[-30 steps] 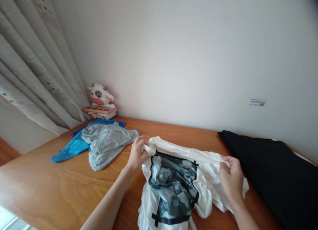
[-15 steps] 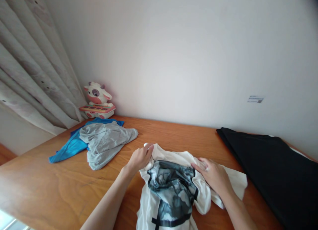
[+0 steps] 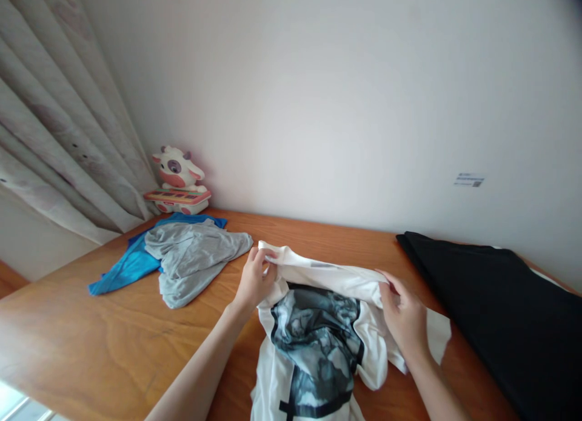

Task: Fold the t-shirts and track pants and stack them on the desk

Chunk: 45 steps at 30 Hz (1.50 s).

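A white T-shirt (image 3: 327, 278) with a dark grey, smoky print framed in black lies rumpled at the front of the wooden table. My left hand (image 3: 257, 280) pinches the far left corner of its white edge. At the right end of that same edge, my right hand (image 3: 402, 309) grips the cloth between thumb and fingers. Between both hands the edge is lifted and stretched fairly straight. A white flap, perhaps a sleeve, spreads out beyond my right wrist. The shirt's near end runs out of the picture.
Grey cloth (image 3: 195, 254) lies crumpled over blue cloth (image 3: 130, 266) at the left. Behind them stands a cow toy with a keyboard (image 3: 177, 181), beside the curtain (image 3: 54, 117). Folded black cloth (image 3: 495, 306) covers the table's right side (image 3: 291, 224), against the wall.
My right hand has shifted right and up along the shirt's far edge. My left hand has risen slightly. The edge between them is now raised and pulled straighter.
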Tool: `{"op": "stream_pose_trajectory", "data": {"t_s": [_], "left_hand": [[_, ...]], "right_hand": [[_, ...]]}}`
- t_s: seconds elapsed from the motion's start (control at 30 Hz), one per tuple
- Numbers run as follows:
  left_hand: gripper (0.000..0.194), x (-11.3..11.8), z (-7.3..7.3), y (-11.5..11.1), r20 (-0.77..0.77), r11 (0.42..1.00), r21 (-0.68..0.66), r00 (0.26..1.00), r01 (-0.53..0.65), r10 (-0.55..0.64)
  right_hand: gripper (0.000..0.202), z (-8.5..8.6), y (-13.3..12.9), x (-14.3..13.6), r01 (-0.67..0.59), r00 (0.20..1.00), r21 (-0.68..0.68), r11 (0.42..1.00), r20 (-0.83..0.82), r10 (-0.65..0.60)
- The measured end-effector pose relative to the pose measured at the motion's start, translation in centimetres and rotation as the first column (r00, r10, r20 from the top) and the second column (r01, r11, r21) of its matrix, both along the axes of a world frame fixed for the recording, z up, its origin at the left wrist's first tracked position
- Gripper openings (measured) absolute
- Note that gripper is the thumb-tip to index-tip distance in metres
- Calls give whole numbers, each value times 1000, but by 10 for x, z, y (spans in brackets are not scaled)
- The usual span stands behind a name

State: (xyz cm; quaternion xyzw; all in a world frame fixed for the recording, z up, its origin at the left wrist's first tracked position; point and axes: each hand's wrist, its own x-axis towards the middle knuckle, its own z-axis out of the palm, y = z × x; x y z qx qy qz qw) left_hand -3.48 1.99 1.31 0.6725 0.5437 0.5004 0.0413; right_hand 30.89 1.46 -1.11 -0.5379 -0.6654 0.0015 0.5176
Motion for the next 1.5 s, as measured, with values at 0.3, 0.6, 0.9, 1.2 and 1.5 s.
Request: {"op": "stream_pose_trajectory", "data": {"t_s": [0.3,0.6,0.9,1.2,1.5], "left_hand": [[19,-4,8,-9,-318,980,-134,930,146,-182],[35,-5,9,-6,-18,996,-80,999,39,-40],[17,-1,20,-11,497,959,-124,852,255,-162],[33,4,19,-5,459,999,-29,888,35,-17],[39,2,17,-1,408,986,20,899,167,-160]], "right_hand": [[33,12,-1,-3,142,986,171,975,59,-155],[43,30,-14,-7,94,979,-76,993,-172,-106],[33,31,-7,-1,-7,891,-75,997,-454,-27],[45,34,-11,-7,-24,886,-169,985,-460,-58],[51,25,-3,0,31,874,-167,986,-474,-108]]}}
